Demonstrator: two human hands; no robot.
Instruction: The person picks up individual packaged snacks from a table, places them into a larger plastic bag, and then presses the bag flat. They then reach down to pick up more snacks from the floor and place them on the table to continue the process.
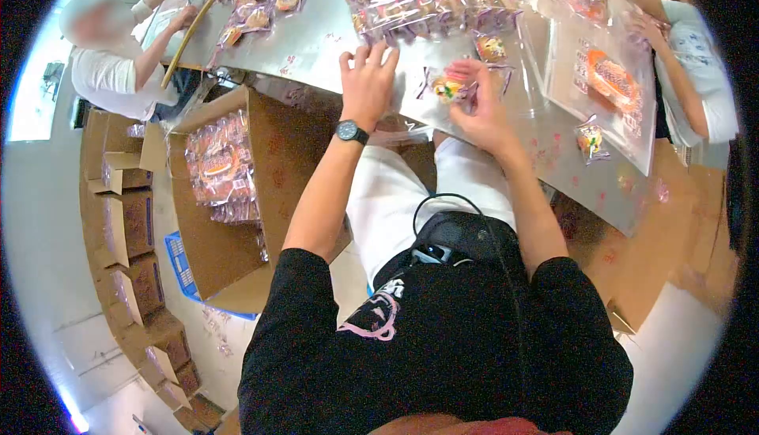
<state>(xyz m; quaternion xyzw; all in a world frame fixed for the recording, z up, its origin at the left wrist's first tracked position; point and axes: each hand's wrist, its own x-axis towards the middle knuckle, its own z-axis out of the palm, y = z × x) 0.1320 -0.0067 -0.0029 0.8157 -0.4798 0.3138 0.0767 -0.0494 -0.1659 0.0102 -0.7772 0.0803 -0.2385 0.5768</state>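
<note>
My left hand [368, 83], with a watch on its wrist, is over the near edge of the metal table [316, 52]. Its fingers are bent and apart, with nothing seen in them. My right hand [484, 111] has its thumb and fingers around a small wrapped snack packet [447, 89] with a clear, purple-edged wrapper. Just beyond it lies another snack packet [492, 48]. Rows of the same packets [427, 4] are lined up farther back on the table. One loose packet [590, 141] sits to the right of my right hand.
On my left, an open carton [273, 143] holding bagged packs stands on a blue crate [180, 265]. A co-worker [115, 64] stands at the left by a long stick [198, 28]. At the right, another person's arm [672, 64] is beside large printed clear bags [605, 79].
</note>
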